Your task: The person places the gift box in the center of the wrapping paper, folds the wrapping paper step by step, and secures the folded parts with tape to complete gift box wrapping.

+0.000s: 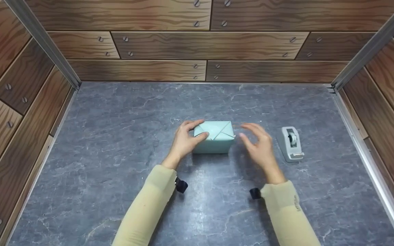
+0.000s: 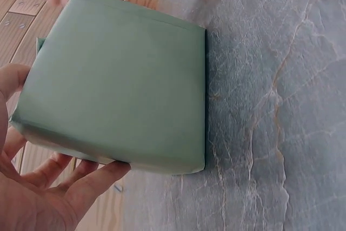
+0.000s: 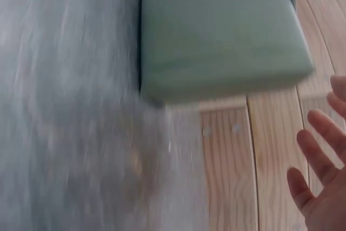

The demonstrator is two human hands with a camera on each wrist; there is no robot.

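A box wrapped in pale green paper [image 1: 214, 146] stands on the grey marbled table, its top showing folded triangular flaps. At its left end my left hand [image 1: 185, 138] grips it, thumb over the top near edge and fingers round the far corner. The left wrist view shows the smooth front of the box [image 2: 116, 79] with the left fingers [image 2: 100, 179] along its side. Just off the right end, my right hand [image 1: 260, 145] is held apart from the box with its fingers spread and nothing in them. In the right wrist view the box [image 3: 221, 31] is blurred.
A light grey tape dispenser [image 1: 291, 145] with a roll in it stands on the table to the right of my right hand. Wood-patterned panels [image 1: 204, 44] wall the table at the back and both sides, with metal rails [image 1: 371, 164] along the corners and edges.
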